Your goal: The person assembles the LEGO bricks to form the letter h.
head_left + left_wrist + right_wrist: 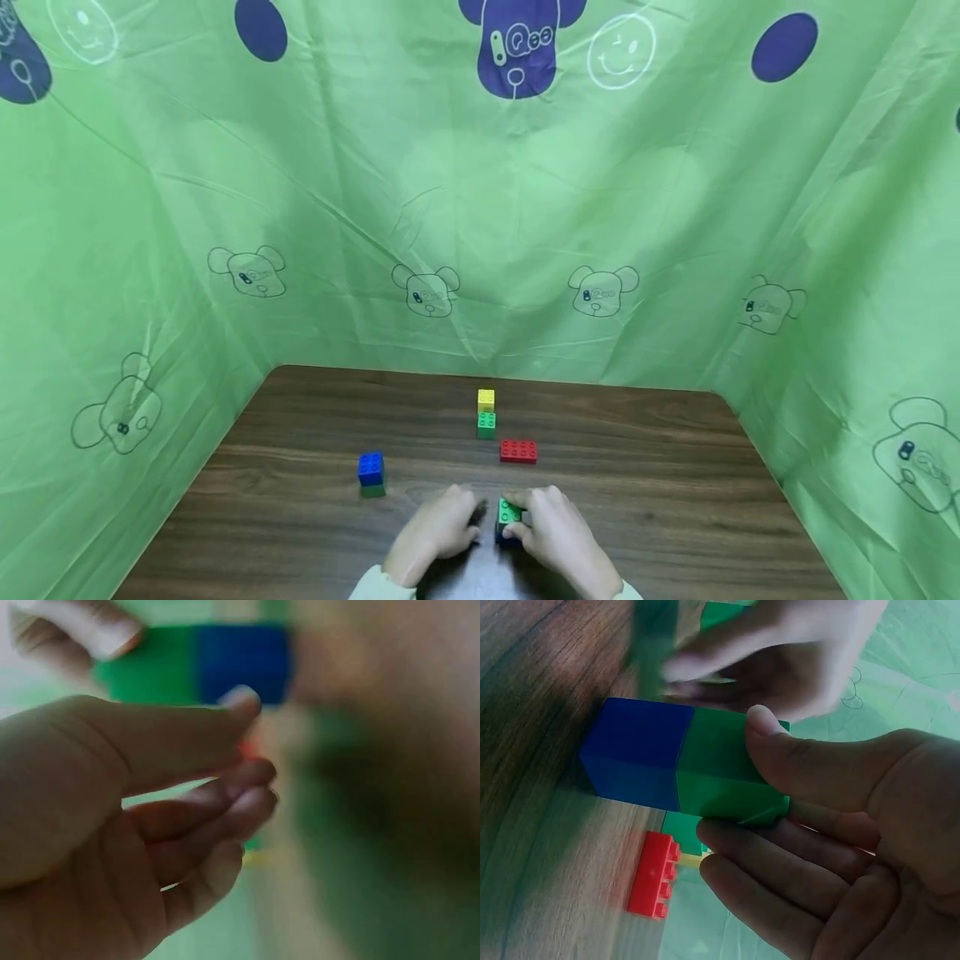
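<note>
My right hand (pixel 558 535) pinches a green building brick (pixel 716 761) between thumb and fingers, near the front of the table. Beneath it is a blue brick (pixel 634 754), stacked flush with the green one so the two form an upright block on the wood. To the left of this block is my left hand (pixel 442 527), its fingers loosely bent with nothing between them. In the left wrist view the left thumb overlaps the lower edge of the blue brick (pixel 244 660), while a gap shows between the hand and block in the head view.
A red brick (pixel 518 452) lies just beyond the hands. Behind it stand a green brick (pixel 486 427) and a yellow brick (pixel 486 400), in line. At left, a blue brick (pixel 371 468) sits on a green one (pixel 372 492). Green cloth (pixel 495 333) encloses the brown table (pixel 637 467).
</note>
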A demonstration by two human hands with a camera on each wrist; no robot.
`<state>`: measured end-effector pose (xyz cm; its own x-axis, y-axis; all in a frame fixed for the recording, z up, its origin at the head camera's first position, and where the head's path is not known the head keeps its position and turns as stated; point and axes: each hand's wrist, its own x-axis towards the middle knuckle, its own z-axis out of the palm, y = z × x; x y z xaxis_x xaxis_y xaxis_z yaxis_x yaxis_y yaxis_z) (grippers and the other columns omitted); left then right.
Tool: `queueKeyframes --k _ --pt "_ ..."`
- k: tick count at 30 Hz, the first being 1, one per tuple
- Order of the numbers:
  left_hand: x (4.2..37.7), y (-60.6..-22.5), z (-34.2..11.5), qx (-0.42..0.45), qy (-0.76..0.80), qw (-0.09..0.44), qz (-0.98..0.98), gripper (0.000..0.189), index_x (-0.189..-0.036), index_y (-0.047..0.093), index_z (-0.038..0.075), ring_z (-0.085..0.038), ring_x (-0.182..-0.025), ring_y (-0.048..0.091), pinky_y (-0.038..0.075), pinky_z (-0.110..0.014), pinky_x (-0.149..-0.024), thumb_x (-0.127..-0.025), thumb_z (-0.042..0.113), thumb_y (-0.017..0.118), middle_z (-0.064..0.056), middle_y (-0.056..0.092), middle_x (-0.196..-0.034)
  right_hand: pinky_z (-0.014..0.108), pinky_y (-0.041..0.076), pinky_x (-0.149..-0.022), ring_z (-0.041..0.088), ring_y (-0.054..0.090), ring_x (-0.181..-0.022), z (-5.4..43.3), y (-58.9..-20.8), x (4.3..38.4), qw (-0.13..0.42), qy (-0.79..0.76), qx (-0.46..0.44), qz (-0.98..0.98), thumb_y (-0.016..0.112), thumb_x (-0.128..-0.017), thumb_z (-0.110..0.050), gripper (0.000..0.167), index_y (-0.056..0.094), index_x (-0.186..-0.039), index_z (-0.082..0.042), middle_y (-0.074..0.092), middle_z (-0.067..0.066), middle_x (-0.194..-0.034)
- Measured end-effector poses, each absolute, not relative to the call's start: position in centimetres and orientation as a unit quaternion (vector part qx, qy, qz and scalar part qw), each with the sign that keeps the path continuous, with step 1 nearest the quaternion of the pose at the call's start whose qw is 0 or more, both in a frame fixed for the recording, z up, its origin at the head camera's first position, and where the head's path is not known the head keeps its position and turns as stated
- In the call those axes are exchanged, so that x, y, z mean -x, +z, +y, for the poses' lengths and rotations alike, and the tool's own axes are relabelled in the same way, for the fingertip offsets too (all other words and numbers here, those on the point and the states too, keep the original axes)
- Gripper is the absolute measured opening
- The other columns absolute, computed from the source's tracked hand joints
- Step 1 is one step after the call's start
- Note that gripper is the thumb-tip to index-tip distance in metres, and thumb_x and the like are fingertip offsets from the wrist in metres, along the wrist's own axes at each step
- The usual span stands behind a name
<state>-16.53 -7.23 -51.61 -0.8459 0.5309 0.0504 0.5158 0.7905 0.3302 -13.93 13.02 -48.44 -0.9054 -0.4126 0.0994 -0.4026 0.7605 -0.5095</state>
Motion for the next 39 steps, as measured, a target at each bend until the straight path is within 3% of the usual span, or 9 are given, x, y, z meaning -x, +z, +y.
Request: queueKeyframes --k 4,6,7,11,14,20,26,33,39 --pt "17.0 -49.2 -10.8 -0.239 0.086 -0.174 0.951 0.037 -0.099 0.072 0.01 -0.028 -0.085 0.065 0.055 -0.043 -0.071 -0.065 0.011 0.089 -0.01 0.069 -0.097 0.019 0.042 -0.053 -0.001 0.045 -0.062 13.1 -48.5 14.0 0.02 -0.279 0.214 0.936 0.086 -0.079 -0.02 0.04 0.076 -0.115 -0.007 0.071 -0.006 -0.084" --pt "17.2 -48.3 -12.8 -0.191 0.075 -0.227 0.952 0.044 -0.1 0.071 0.007 -0.034 -0.089 0.063 0.052 -0.047 -0.07 -0.061 0.007 0.09 -0.015 0.066 -0.102 0.018 0.043 -0.055 -0.001 0.047 -0.063 13.1 -48.6 14.0 0.021 -0.281 0.215 0.935 0.086 -0.079 -0.02 0.039 0.076 -0.115 -0.006 0.07 -0.006 -0.083" --pt "17.3 -47.9 -13.8 -0.163 0.072 -0.228 0.957 0.048 -0.103 0.071 0.006 -0.038 -0.093 0.061 0.051 -0.049 -0.071 -0.06 0.007 0.089 -0.018 0.064 -0.106 0.019 0.044 -0.055 -0.001 0.047 -0.064 13.1 -48.7 13.9 0.02 -0.282 0.215 0.935 0.086 -0.079 -0.019 0.039 0.076 -0.115 -0.006 0.07 -0.006 -0.083" --pt "17.5 -47.1 -16.9 -0.067 0.079 -0.121 0.987 0.06 -0.124 0.064 0.004 -0.047 -0.104 0.056 0.049 -0.058 -0.079 -0.068 0.006 0.086 -0.026 0.057 -0.122 0.019 0.046 -0.057 0.0 0.049 -0.065 13.2 -48.8 14.0 0.016 -0.284 0.214 0.934 0.086 -0.08 -0.019 0.039 0.076 -0.115 -0.005 0.069 -0.006 -0.082" --pt "17.7 -47.4 -18.4 -0.042 0.091 -0.058 0.993 0.057 -0.128 0.062 0.004 -0.046 -0.1 0.06 0.05 -0.06 -0.08 -0.074 0.001 0.079 -0.024 0.06 -0.119 0.019 0.045 -0.058 0.0 0.049 -0.066 13.3 -48.8 14.1 0.026 -0.287 0.212 0.934 0.086 -0.08 -0.02 0.041 0.075 -0.116 -0.005 0.073 -0.003 -0.087" --pt "18.2 -48.7 -19.2 -0.07 0.119 -0.067 0.988 0.041 -0.114 0.065 0.002 -0.039 -0.085 0.067 0.053 -0.055 -0.067 -0.075 0.003 0.08 -0.016 0.066 -0.1 0.019 0.044 -0.057 0.0 0.048 -0.066 13.4 -48.9 13.9 0.033 -0.289 0.21 0.934 0.085 -0.081 -0.022 0.04 0.076 -0.116 -0.006 0.073 -0.002 -0.089" --pt "18.4 -48.5 -17.6 -0.087 0.167 -0.05 0.981 0.037 -0.109 0.063 0.008 -0.03 -0.086 0.068 0.054 -0.052 -0.068 -0.077 0.007 0.082 -0.009 0.067 -0.098 0.018 0.042 -0.057 -0.001 0.045 -0.064 13.6 -49.2 14.1 0.005 -0.283 0.242 0.928 0.084 -0.082 -0.019 0.03 0.077 -0.11 -0.01 0.064 -0.009 -0.079" --pt "18.0 -47.5 -14.4 -0.14 0.218 -0.024 0.965 0.034 -0.104 0.061 0.014 -0.02 -0.081 0.065 0.052 -0.045 -0.066 -0.078 0.01 0.083 -0.002 0.067 -0.094 0.017 0.048 -0.063 -0.001 0.053 -0.074 14.4 -49.0 14.5 0.027 -0.28 0.254 0.925 0.082 -0.085 -0.02 0.037 0.074 -0.117 -0.004 0.076 0.002 -0.104" --pt "17.8 -46.3 -12.5 -0.194 0.276 0.009 0.942 0.031 -0.107 0.061 0.014 -0.022 -0.089 0.066 0.054 -0.044 -0.072 -0.083 0.01 0.08 0.0 0.067 -0.098 0.022 0.052 -0.066 0.003 0.062 -0.082 16.3 -48.7 15.0 0.009 -0.274 0.241 0.931 0.082 -0.084 -0.021 0.041 0.073 -0.119 -0.003 0.076 0.008 -0.107"
